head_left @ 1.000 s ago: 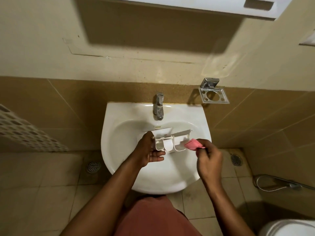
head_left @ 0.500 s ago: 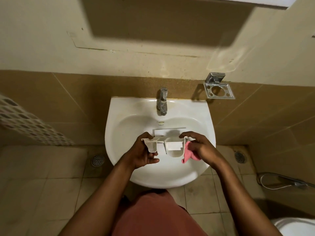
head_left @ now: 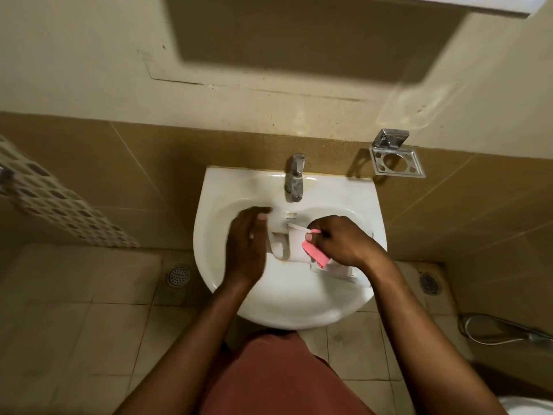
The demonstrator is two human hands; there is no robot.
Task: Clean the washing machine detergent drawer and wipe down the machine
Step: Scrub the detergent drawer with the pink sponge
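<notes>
The white detergent drawer (head_left: 294, 247) lies tilted over the bowl of the white sink (head_left: 209, 235), with its long end running down to the right. My right hand (head_left: 344, 241) pinches a pink cloth (head_left: 314, 254) against the drawer's upper edge and covers its middle. My left hand (head_left: 245, 244) is blurred at the drawer's left end, fingers stretched up towards the tap (head_left: 294, 178); I see no grip on the drawer. No water runs from the tap.
A chrome holder (head_left: 395, 157) is fixed to the tiled wall right of the sink. Floor drains (head_left: 178, 275) (head_left: 430, 283) sit on either side. A spray hose (head_left: 508, 333) lies at the right, and a perforated white panel (head_left: 54, 202) at the left.
The drawer has swung from level to slanting down to the right. My left hand has left its end and moved up towards the tap. My right hand has shifted onto the drawer's middle with the cloth.
</notes>
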